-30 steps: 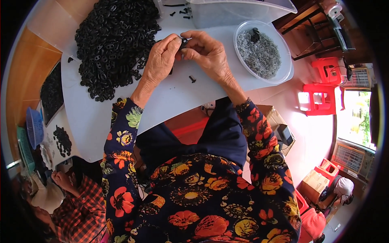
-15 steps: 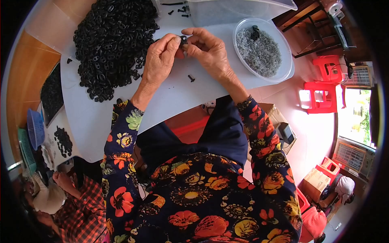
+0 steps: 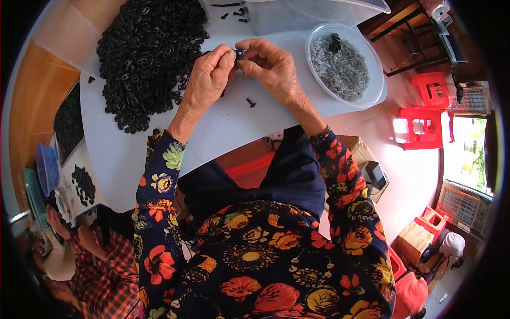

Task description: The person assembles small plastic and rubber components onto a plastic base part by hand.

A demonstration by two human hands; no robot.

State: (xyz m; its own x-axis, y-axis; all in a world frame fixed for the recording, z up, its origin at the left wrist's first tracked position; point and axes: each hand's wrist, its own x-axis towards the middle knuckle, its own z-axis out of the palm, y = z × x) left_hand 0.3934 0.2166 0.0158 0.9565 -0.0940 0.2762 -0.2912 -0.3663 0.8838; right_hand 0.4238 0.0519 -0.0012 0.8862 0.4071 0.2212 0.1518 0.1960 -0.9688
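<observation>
Over the white table (image 3: pixel 159 154) my two hands meet at a small black plastic piece (image 3: pixel 239 55). My left hand (image 3: pixel 211 74) pinches it between thumb and fingers. From the other side, my right hand (image 3: pixel 271 66) has its thumb and fingertips closed at the piece's edge; whether it holds a second tiny part is hidden. Left of my hands rises a large heap of black oval plastic pieces with holes (image 3: pixel 146 58). To the right stands a round clear tub (image 3: pixel 378 69) of small clear parts (image 3: pixel 340 69), with a black piece (image 3: pixel 334 43) on top. One loose black part (image 3: pixel 251 102) lies below my hands.
A clear plastic bin (image 3: pixel 313 16) stands at the far edge, with several small black parts (image 3: pixel 241 11) beside it. At lower left a person in a checked shirt (image 3: pixel 106 271) sits near a blue basket (image 3: pixel 47 167). Red stools (image 3: pixel 419 127) stand at right.
My hands stay together, with only slight shifts of the fingers and of the black piece. At lower left, the other person's hands have moved up and apart.
</observation>
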